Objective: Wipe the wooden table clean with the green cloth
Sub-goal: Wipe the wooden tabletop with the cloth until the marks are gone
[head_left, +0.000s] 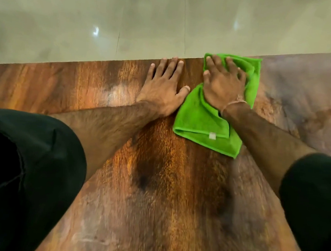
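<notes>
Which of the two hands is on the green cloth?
The right hand, pressing flat on the green cloth at the far edge of the wooden table. The left hand rests on bare wood beside it.

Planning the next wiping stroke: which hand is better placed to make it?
Right. The right hand presses flat on the green cloth near the far edge; the left hand rests bare on the wooden table beside it.

Warm light, smeared picture

Light fell from overhead, leaving small white glints on the glossy floor (96, 30) and a pale sheen on the table (119, 89). The near tabletop and right side were smeared by motion blur. Black sleeves (22, 160) sank into shadow. The table's far right corner looked hazy and grey
</notes>
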